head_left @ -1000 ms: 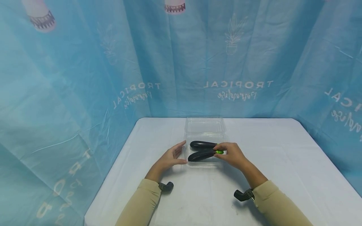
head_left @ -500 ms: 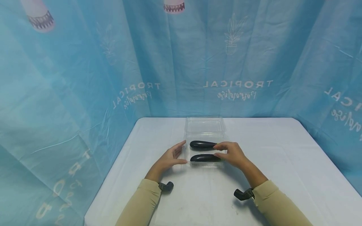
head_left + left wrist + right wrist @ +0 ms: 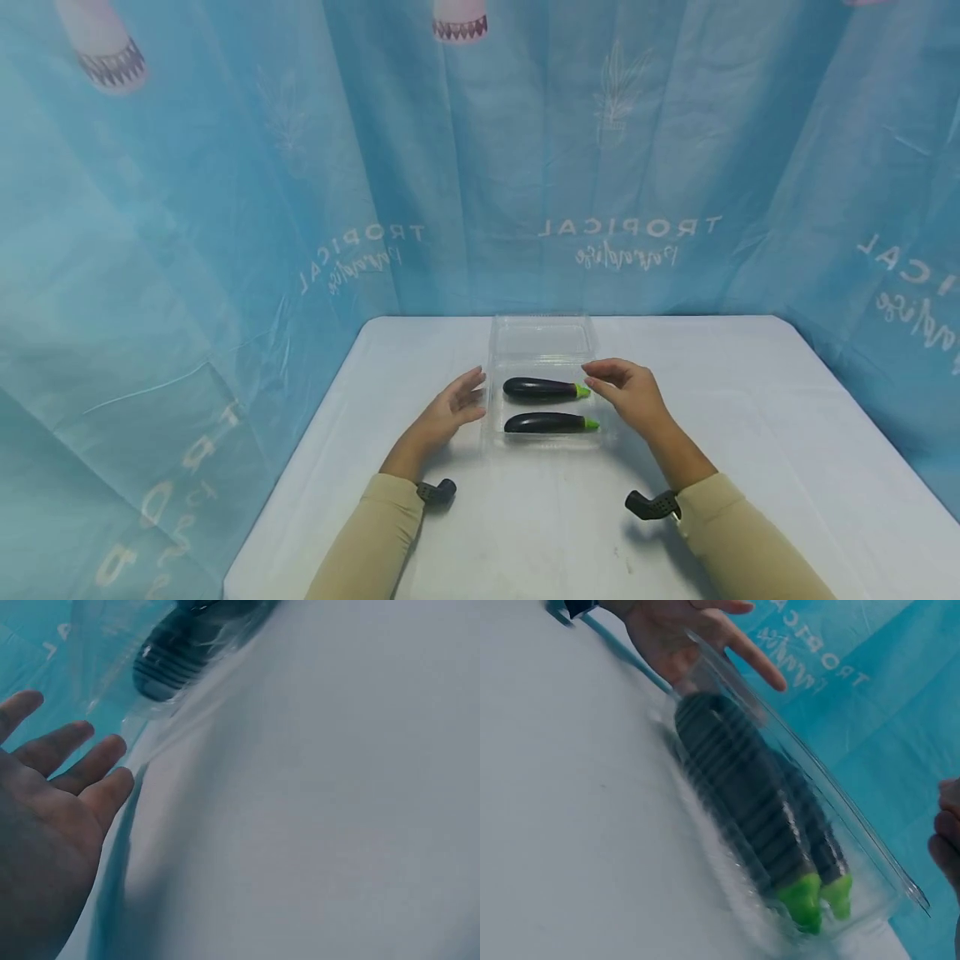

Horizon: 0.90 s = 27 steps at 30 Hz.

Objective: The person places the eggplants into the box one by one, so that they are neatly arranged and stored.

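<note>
Two dark eggplants with green stem ends lie side by side in a clear plastic clamshell container (image 3: pixel 491 429). The back eggplant (image 3: pixel 538 388) and the front eggplant (image 3: pixel 546 423) both point their stems to the right in the head view. My left hand (image 3: pixel 450 408) is at the container's left side, fingers spread, holding nothing. In the left wrist view the hand (image 3: pixel 56 802) appears just apart from the clear wall. My right hand (image 3: pixel 630 396) hovers by the right side near the back eggplant's stem, thumb and fingers apart. The right wrist view catches only part of the right hand (image 3: pixel 949 832).
The container's hinged lid (image 3: pixel 543 340) lies folded back toward the table's far edge. A white cloth covers the table (image 3: pixel 525 525). Blue printed curtains (image 3: pixel 495 167) hang behind and at the sides. A small black device (image 3: pixel 652 505) is strapped to each wrist.
My right hand has let go of the front eggplant and drawn back up and right. That eggplant was lowered flat beside the other. My left hand has moved slightly left, off the container.
</note>
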Motion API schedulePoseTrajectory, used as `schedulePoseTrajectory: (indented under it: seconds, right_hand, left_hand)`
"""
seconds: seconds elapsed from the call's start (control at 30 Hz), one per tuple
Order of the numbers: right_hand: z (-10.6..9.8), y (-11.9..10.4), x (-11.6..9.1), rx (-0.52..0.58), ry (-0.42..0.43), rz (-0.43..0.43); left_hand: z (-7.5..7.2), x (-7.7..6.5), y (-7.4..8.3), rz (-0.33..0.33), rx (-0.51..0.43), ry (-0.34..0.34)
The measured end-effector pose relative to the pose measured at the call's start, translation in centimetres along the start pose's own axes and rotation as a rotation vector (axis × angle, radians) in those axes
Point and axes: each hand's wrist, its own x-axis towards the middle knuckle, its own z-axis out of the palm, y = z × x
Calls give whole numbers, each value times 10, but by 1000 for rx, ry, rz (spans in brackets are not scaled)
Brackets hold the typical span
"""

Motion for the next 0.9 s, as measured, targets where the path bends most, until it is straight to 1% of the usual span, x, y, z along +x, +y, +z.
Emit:
schedulePoseTrajectory:
  seconds: [0.13,0.2,0.23,0.3,0.37,0.47,0.5,0.6,0.67,0.73,0.83,0.9]
  right_hand:
    - [-3,12,8,18,137,-48]
    - [-2,17,12,9,188,-34]
    - [-1,20,14,3,202,-20]
    - [2,24,18,16,211,45]
    - [6,27,20,35,203,142]
    - [10,34,23,80,176,262]
    - [11,37,23,105,166,287]
    - [14,43,23,130,141,352]
    - [15,47,23,161,136,373]
    - [16,49,22,171,136,385]
    - [17,49,23,190,143,372]
    - [18,49,22,203,142,364]
  left_hand:
    - [-5,8,-4,-57,64,143]
    - [-5,15,-5,-97,70,228]
    - [-4,19,-6,-107,63,267]
    - [0,28,-7,-134,34,324]
    - [7,37,-7,-154,-7,365]
    - [18,47,-8,-140,-89,401]
    - [22,50,-9,-135,-111,408]
    - [33,55,-12,-127,-174,424]
    - [38,57,-12,-132,-186,433]
    - [41,57,-10,-132,-172,443]
    - [42,56,-6,-118,-139,452]
    - [43,55,-4,-110,-114,446]
